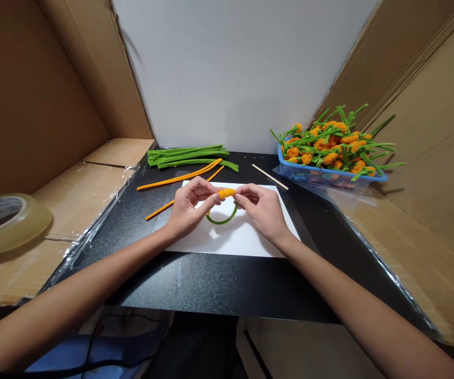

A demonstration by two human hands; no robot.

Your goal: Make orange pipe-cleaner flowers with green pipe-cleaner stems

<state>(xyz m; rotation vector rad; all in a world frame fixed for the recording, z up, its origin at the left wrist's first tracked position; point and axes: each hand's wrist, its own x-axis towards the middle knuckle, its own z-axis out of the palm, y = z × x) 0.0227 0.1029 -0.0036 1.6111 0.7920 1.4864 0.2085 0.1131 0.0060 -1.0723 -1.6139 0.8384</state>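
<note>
Your bare forearms reached in over the near edge of the table (211,287), a black top with a fine speckled grain. On it lay a sheet (246,242), smooth, white and flat, beneath your two hands. At your left, a roll of tape (33,223), thick, glossy and yellowish-clear, rested on tan cardboard (69,192) with clear film shining along its edge.

Over the sheet, between your hands, was the coil (226,193), a short, fuzzy orange piece with ridged turns, lying roughly level. Your left hand (190,206) pinched its left end between thumb and fingers; your right hand (264,208) pinched its right end the same way. A green stem (222,222), soft and thin, curved below the coil in a rounded bow from one hand to the other; your fingers hid where its ends went.

Beyond your left hand, fuzzy orange strips (171,181) lay slantwise, long and slender. Past the sheet's far right corner was a stick (270,177), pale, straight and smooth. Farther off, a bundle of green strips (185,156) lay side by side, plush and nearly straight. At the far right stood a basket (329,177), blue plastic with perforated walls, heaped with plump orange pieces (329,158) bearing green stalks. Behind everything rose a plain, pale wall (230,68).
</note>
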